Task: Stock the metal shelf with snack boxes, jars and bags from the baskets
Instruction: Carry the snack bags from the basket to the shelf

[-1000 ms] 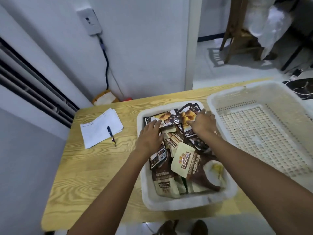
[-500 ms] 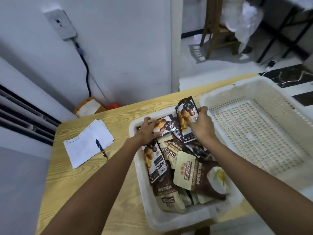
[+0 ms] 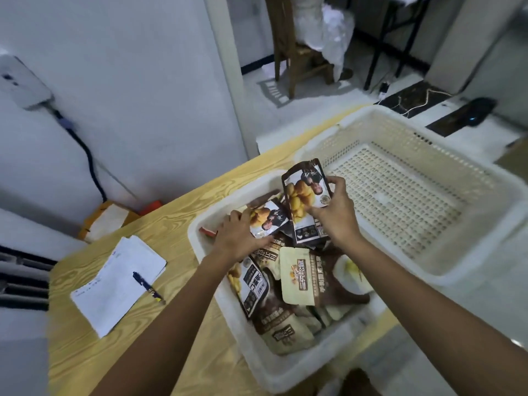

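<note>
A white plastic basket on the wooden table holds several brown and cream snack bags. My right hand grips a dark chestnut snack bag and holds it upright above the basket's far end. My left hand grips a second, smaller chestnut bag that lies tilted at the basket's far left corner. A cream-fronted bag and other bags lie loose below my hands. The metal shelf is not in view.
A larger perforated basket stands empty to the right, touching the first. A sheet of paper with a pen lies on the table at left. A wall rises behind; a wooden chair stands on the floor beyond.
My right hand has lifted its chestnut bag higher out of the basket and stood it upright. My left hand has closed round the second bag. The view has swung left.
</note>
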